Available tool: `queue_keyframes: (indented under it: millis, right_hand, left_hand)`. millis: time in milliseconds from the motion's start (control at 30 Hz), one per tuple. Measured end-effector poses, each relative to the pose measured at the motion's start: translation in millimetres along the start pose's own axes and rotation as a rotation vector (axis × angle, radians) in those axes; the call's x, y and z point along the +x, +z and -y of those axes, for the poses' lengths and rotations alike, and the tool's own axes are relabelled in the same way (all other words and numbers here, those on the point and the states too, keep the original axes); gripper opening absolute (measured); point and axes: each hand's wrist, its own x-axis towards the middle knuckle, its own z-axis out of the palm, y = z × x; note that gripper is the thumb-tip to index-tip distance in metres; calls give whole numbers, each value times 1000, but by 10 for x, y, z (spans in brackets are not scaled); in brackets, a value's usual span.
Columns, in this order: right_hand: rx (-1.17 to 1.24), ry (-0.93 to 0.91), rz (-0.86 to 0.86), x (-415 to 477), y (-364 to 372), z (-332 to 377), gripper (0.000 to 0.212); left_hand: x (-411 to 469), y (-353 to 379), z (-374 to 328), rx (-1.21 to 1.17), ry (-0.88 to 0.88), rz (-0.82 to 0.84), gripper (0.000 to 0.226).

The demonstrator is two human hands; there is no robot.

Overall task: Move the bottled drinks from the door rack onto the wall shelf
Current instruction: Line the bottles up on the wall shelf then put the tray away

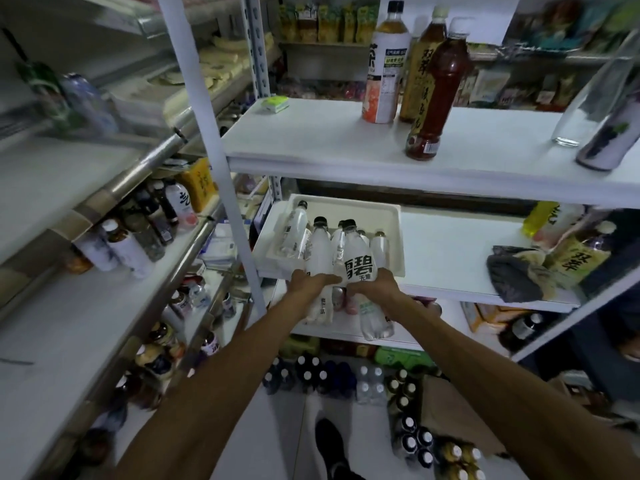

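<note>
- The door rack (114, 190) runs along nine o'clock of the view. Bottled drinks (128, 247) stand behind its metal rail, so I judge that more trips are needed.
- The left hand (311, 284) has its fingers curled round a cloudy white bottle (320, 252) with a black cap, held upright at the front edge of the tray (346, 202).
- The right hand (375, 285), just beside it, is wrapped round a labelled bottle (358, 261), also upright. The two bottles touch.
- More bottles show below both hands, at six o'clock. I cannot tell whether the hands hold them as well.
- The tray sits on the middle board of the wall shelf (450, 251), at twelve o'clock from the hands. It already holds several similar bottles, one of them leaning at its eleven o'clock corner.
- To do this step well, lift both bottles clear of the tray's front lip and set them down on their bases. Release one hand at a time so neither bottle knocks over its neighbours.
- A grey cloth (512, 271) lies on the same board at three o'clock, well apart from the tray.
</note>
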Motion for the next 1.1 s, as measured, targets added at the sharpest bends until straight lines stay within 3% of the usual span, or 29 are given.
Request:
queue_keyframes:
  millis: [167, 400, 467, 533, 633, 800, 900, 1000, 1100]
  right_hand:
    - [29, -75, -23, -396, 52, -99, 40]
    - [60, -187, 3, -775, 102, -73, 32]
    - [83, -195, 9, -853, 126, -64, 36]
    - [83, -191, 3, -904, 155, -55, 55]
    - [86, -201, 17, -869, 193, -55, 75]
    - [73, -214, 83, -967, 226, 17, 60]
    - [53, -223, 118, -1035, 242, 5, 44]
    - [7, -205, 151, -1009, 359, -26, 66]
    - [-2, -232, 222, -1025, 596, -72, 74]
  left_hand:
    - [-250, -14, 202, 58, 82, -81, 101]
    - [-590, -64, 413, -11, 152, -130, 88]
    - [-652, -93, 452, -53, 133, -135, 95]
    - [-720, -126, 476, -83, 116, -145, 99]
    - [-885, -156, 472, -146, 107, -176, 87]
    - [-1118, -175, 458, -263, 94, -292, 76]
    - [-1267, -186, 496, -296, 81, -342, 88]
    - [-1452, -245, 576, -321, 62, -411, 86]
    - [-1665, -341, 698, -339, 49, -463, 59]
